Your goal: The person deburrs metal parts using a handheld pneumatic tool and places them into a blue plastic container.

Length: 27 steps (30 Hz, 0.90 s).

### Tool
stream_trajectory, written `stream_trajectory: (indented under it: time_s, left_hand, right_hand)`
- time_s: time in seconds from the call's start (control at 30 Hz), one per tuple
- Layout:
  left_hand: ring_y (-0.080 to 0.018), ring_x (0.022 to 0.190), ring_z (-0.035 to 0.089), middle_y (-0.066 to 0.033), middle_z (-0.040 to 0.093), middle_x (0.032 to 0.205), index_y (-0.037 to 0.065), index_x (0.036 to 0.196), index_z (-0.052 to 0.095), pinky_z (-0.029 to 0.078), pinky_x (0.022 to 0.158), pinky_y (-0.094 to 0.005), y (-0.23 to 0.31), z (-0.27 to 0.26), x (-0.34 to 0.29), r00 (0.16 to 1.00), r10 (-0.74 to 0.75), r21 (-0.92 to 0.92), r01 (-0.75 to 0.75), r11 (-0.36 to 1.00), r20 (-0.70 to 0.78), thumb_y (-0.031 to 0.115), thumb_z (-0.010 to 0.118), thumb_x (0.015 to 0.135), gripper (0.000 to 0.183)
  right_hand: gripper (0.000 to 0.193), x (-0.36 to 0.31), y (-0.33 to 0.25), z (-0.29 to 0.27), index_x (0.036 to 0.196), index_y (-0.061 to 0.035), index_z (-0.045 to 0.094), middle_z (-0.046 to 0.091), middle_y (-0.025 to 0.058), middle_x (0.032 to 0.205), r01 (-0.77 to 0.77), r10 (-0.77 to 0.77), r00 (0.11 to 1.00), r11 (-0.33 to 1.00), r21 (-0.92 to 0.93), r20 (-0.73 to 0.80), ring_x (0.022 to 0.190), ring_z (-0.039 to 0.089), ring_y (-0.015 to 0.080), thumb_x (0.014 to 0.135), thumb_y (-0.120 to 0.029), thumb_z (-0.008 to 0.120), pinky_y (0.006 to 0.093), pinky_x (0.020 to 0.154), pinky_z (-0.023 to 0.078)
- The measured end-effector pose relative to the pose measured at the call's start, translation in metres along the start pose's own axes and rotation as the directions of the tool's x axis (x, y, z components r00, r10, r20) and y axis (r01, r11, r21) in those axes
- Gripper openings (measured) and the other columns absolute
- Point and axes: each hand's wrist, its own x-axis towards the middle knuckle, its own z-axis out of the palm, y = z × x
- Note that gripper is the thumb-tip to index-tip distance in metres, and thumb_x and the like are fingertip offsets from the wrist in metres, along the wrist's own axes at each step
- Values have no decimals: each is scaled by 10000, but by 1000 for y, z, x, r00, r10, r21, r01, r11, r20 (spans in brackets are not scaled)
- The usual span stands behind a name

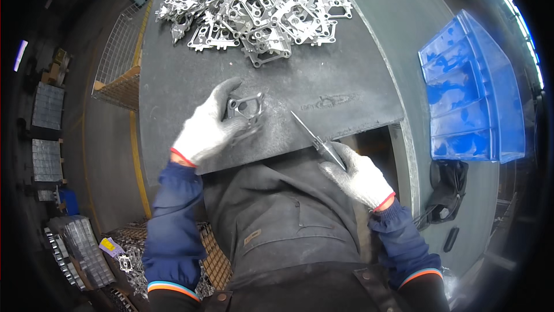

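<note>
My left hand (209, 123), in a white and grey work glove, is closed around a small silver metal casting (249, 106). This open-framed part is held just over the dark table, its lower side smeared by motion. In my right hand (356, 175), gloved alike, is a slim file-like tool (307, 128) with a long tapering metal blade and a thicker grip. Its blade points up and left toward the casting, and its tip stands apart from it. At the table's far side lies a heap of similar silver castings (259, 15).
The dark worktable (190, 72) has a worn patch at its right front. A blue plastic bin (470, 93) stands to the right, with a black bag (447, 188) below it. Wire mesh baskets (118, 52) stand at left; more castings (135, 274) fill a basket at lower left.
</note>
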Motion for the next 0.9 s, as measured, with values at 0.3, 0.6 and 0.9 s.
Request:
stream_trajectory:
  time_s: [0.3, 0.6, 0.9]
  left_hand:
    - [-149, 689, 728, -64, 777, 957, 94, 1224, 731, 579, 650, -295, 35, 4, 33, 943, -242, 249, 184, 951, 229, 337, 652, 1000, 340]
    - [-129, 625, 699, -43, 761, 868, 100, 1242, 722, 567, 583, -303, 45, 13, 47, 926, -249, 345, 144, 928, 284, 313, 642, 1006, 328]
    - [-120, 565, 671, -36, 728, 791, 105, 1228, 725, 534, 511, -300, 38, 17, 44, 952, -175, 349, 80, 934, 251, 305, 624, 1014, 310]
  right_hand:
    - [649, 2, -12, 9, 1445, -28, 580, 742, 270, 1182, 54, -48, 998, 991, -125, 46, 1118, 710, 461, 982, -461, 726, 475, 946, 574]
    - [659, 15, -26, 23, 1439, -45, 570, 743, 295, 1086, 119, -99, 987, 979, -168, 125, 1042, 712, 489, 989, -508, 700, 520, 892, 571]
    - [533, 21, -29, 48, 1445, -29, 558, 736, 308, 1071, 54, -18, 992, 957, -284, 128, 1025, 705, 502, 1084, -421, 550, 565, 890, 544]
